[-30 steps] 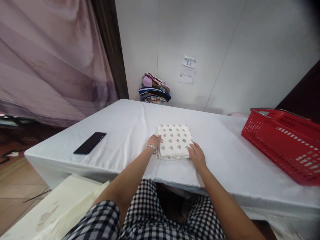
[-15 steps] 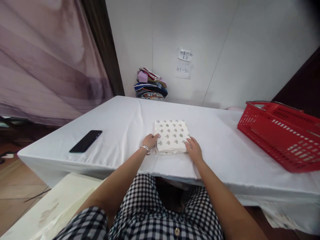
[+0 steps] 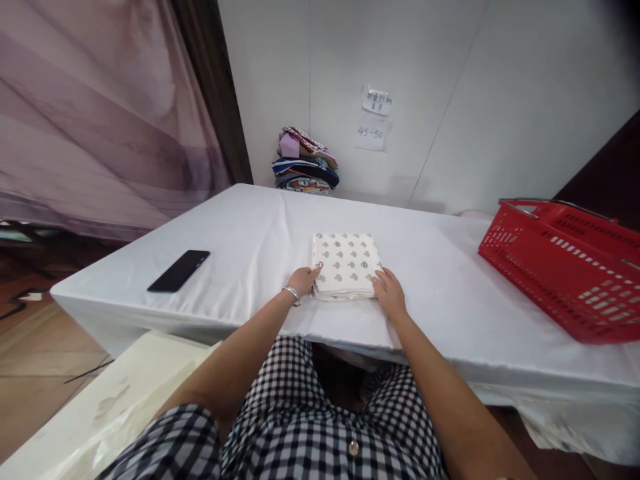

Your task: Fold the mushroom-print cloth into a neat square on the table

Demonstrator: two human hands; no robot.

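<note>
A folded white cloth (image 3: 346, 263) with small green and red prints lies flat near the front edge of the white-covered table (image 3: 250, 240). My left hand (image 3: 302, 280), with a bracelet at the wrist, grips the cloth's near left corner. At the near right corner, my right hand (image 3: 388, 293) rests with its fingers on the cloth's edge. Both forearms reach forward over my checked clothing.
A black phone (image 3: 179, 271) lies on the table at the left. A red plastic basket (image 3: 565, 264) stands at the right. A pile of folded coloured clothes (image 3: 306, 162) sits at the far edge against the wall, under paper notes (image 3: 373, 120). A pink curtain hangs on the left.
Both hands stay at the folded cloth's near corners. The cloth has barely moved on the table; only the camera view has shifted a little.
</note>
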